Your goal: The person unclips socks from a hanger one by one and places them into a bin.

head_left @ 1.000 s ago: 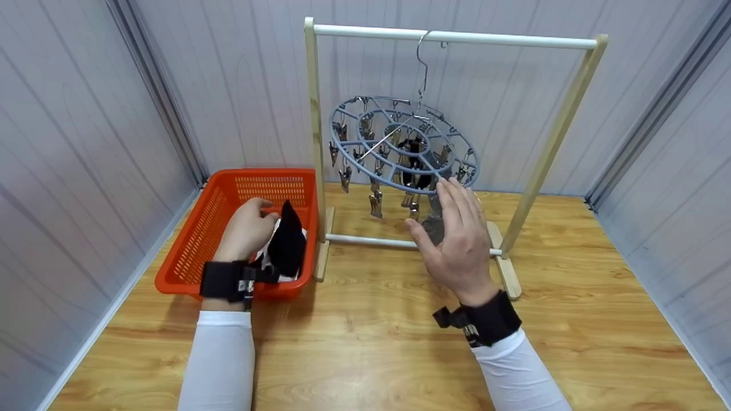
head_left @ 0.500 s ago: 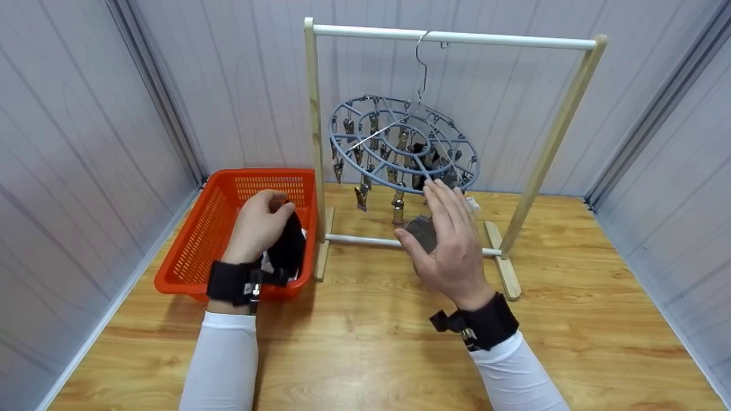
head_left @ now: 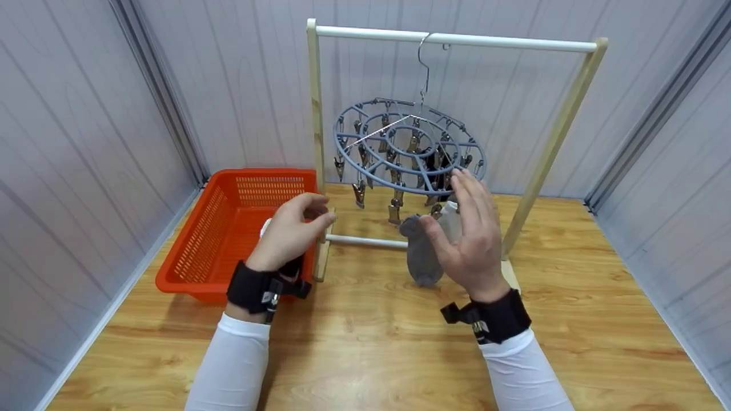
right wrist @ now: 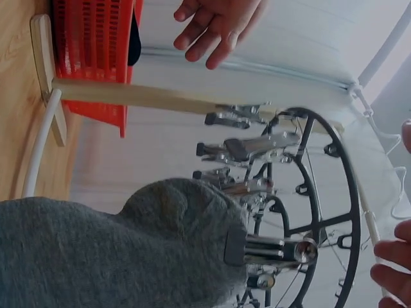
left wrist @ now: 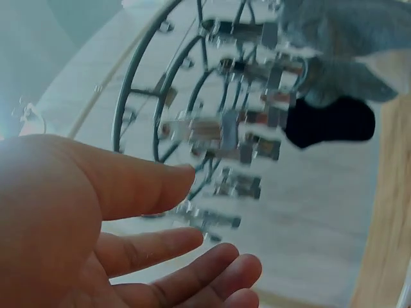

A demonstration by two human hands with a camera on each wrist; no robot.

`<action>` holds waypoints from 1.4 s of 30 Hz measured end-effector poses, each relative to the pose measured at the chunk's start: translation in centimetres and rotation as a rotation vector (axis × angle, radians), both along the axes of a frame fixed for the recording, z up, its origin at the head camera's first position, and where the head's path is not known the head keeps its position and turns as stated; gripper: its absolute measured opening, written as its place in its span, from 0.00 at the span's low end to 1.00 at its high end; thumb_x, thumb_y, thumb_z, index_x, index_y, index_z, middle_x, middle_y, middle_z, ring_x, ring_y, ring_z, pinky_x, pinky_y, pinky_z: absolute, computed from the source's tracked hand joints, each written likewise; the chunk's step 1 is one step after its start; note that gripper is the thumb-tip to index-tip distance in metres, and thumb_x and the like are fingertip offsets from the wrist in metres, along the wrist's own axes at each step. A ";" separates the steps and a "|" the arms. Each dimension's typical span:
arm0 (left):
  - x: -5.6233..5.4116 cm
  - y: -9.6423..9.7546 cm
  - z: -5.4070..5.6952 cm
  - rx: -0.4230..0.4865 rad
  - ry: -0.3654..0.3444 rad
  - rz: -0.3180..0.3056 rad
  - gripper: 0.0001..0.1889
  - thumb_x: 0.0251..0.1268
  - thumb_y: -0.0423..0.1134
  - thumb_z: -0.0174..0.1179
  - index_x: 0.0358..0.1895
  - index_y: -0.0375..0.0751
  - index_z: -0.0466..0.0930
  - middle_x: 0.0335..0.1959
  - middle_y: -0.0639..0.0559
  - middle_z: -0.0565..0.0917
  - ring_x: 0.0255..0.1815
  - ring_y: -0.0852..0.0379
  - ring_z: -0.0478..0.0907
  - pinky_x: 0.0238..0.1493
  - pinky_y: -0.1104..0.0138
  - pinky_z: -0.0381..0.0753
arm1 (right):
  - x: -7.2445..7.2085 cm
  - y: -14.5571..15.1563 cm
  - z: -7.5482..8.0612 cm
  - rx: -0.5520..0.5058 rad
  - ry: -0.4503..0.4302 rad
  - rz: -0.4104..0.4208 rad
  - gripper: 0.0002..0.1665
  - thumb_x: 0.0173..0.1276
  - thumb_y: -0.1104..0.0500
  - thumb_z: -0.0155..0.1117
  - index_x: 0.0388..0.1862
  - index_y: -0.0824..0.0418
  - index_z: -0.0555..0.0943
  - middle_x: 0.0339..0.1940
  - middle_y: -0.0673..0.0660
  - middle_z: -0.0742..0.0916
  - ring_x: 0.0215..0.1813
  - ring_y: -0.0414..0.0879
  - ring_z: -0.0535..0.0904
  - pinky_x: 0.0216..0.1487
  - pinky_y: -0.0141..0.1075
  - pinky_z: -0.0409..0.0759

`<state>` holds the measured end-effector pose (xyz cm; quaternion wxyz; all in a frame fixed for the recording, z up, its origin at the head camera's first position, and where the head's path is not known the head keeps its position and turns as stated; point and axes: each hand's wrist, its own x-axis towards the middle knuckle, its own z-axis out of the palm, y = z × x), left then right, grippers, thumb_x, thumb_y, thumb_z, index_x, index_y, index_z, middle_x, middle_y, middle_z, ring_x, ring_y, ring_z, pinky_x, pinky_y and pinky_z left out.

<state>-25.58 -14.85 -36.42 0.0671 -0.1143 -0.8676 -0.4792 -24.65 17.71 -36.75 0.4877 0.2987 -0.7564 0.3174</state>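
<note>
My left hand hovers over the right rim of the orange basket, fingers loosely bent. Nothing lies between thumb and fingers in the left wrist view. Beside the round clip hanger is my right hand, its fingers extended near the front right of the ring; whether they touch it I cannot tell. A grey sock hangs from the ring, and the right wrist view shows a metal clip gripping its edge. A black sock hangs among other grey pieces.
A wooden stand with a white top bar carries the hanger by a metal hook. Several bare clips dangle on the ring's left side. Black cloth and a white piece show in the basket. Pale walls stand around.
My left hand has risen out of the basket and moved right, holding nothing. The ring has turned, bringing the grey sock round to the front. My right hand shifted only slightly.
</note>
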 end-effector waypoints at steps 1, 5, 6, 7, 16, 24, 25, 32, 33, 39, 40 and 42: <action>0.1 0.3 0.0 -0.003 -0.003 -0.016 0.25 0.82 0.46 0.67 0.73 0.38 0.80 0.62 0.42 0.86 0.62 0.44 0.82 0.66 0.49 0.82 | -0.2 0.2 -0.1 -0.004 -0.013 -0.022 0.47 0.84 0.36 0.64 0.77 0.76 0.75 0.77 0.73 0.79 0.81 0.68 0.71 0.87 0.61 0.57; 0.4 1.7 -0.2 -0.002 -0.011 -0.081 0.26 0.82 0.47 0.68 0.75 0.39 0.80 0.62 0.43 0.87 0.63 0.45 0.83 0.65 0.48 0.83 | -0.7 0.7 -0.4 0.003 -0.079 -0.089 0.50 0.85 0.32 0.60 0.78 0.76 0.73 0.79 0.73 0.77 0.82 0.68 0.70 0.87 0.60 0.56; 0.5 2.1 -0.3 -0.005 -0.010 -0.095 0.26 0.82 0.47 0.69 0.75 0.39 0.80 0.61 0.44 0.87 0.63 0.46 0.83 0.65 0.48 0.82 | -0.8 0.7 -0.5 0.010 -0.093 -0.100 0.51 0.85 0.31 0.60 0.78 0.76 0.73 0.79 0.73 0.77 0.82 0.69 0.70 0.87 0.60 0.56; 0.5 2.5 -0.4 -0.003 -0.013 -0.108 0.26 0.82 0.47 0.69 0.75 0.39 0.80 0.62 0.44 0.87 0.62 0.46 0.84 0.65 0.49 0.83 | -0.8 0.7 -0.6 0.016 -0.104 -0.107 0.52 0.85 0.30 0.59 0.78 0.76 0.73 0.79 0.74 0.77 0.82 0.69 0.70 0.87 0.61 0.57; 0.4 5.4 -1.6 -0.026 -0.053 -0.154 0.29 0.80 0.47 0.71 0.77 0.39 0.78 0.67 0.45 0.86 0.66 0.48 0.85 0.65 0.52 0.85 | -0.4 0.5 -0.5 0.070 -0.142 -0.098 0.50 0.85 0.31 0.58 0.77 0.76 0.73 0.77 0.75 0.78 0.82 0.68 0.71 0.87 0.61 0.55; 0.3 7.0 -2.8 0.063 -0.089 -0.195 0.35 0.76 0.45 0.75 0.79 0.39 0.73 0.74 0.37 0.79 0.72 0.38 0.82 0.66 0.49 0.86 | 0.2 0.0 -0.4 0.093 -0.119 -0.040 0.48 0.86 0.33 0.59 0.79 0.75 0.73 0.78 0.73 0.79 0.82 0.68 0.71 0.87 0.62 0.56; 0.2 7.1 -3.0 0.078 -0.090 -0.204 0.35 0.76 0.45 0.76 0.79 0.38 0.72 0.75 0.36 0.78 0.73 0.36 0.81 0.66 0.48 0.86 | 0.2 -0.1 -0.4 0.097 -0.115 -0.032 0.48 0.86 0.33 0.60 0.79 0.74 0.74 0.78 0.72 0.79 0.82 0.68 0.71 0.87 0.62 0.56; 0.0 7.9 -4.0 0.136 -0.096 -0.215 0.45 0.71 0.44 0.79 0.83 0.34 0.64 0.75 0.36 0.79 0.71 0.38 0.82 0.65 0.51 0.87 | 0.4 -0.7 -0.5 0.138 -0.092 0.013 0.45 0.83 0.39 0.66 0.79 0.74 0.74 0.79 0.70 0.79 0.81 0.69 0.72 0.87 0.62 0.57; -0.1 8.0 -4.0 0.141 -0.096 -0.201 0.47 0.71 0.44 0.80 0.84 0.34 0.63 0.74 0.36 0.79 0.71 0.39 0.83 0.65 0.52 0.87 | 0.4 -0.7 -0.5 0.144 -0.091 0.022 0.45 0.83 0.40 0.67 0.79 0.74 0.74 0.79 0.69 0.79 0.81 0.69 0.72 0.87 0.62 0.57; -0.3 8.1 -3.9 0.152 -0.069 -0.090 0.49 0.65 0.44 0.83 0.83 0.31 0.66 0.68 0.34 0.82 0.67 0.41 0.82 0.69 0.49 0.83 | 0.6 -1.0 -0.4 0.179 -0.117 0.068 0.46 0.85 0.36 0.63 0.80 0.73 0.73 0.80 0.69 0.78 0.82 0.67 0.72 0.87 0.62 0.56; -0.3 8.1 -3.9 0.158 -0.069 -0.085 0.47 0.64 0.43 0.83 0.81 0.31 0.68 0.68 0.34 0.82 0.66 0.41 0.82 0.69 0.48 0.82 | 0.7 -1.1 -0.5 0.183 -0.119 0.072 0.46 0.85 0.36 0.63 0.80 0.73 0.73 0.80 0.69 0.78 0.82 0.66 0.71 0.87 0.62 0.56; -0.3 8.1 -4.0 0.168 -0.077 -0.083 0.43 0.64 0.42 0.83 0.78 0.32 0.72 0.66 0.36 0.83 0.66 0.42 0.83 0.69 0.48 0.83 | 0.7 -1.1 -0.5 0.180 -0.115 0.082 0.46 0.85 0.37 0.64 0.80 0.73 0.73 0.80 0.69 0.78 0.82 0.66 0.71 0.87 0.62 0.56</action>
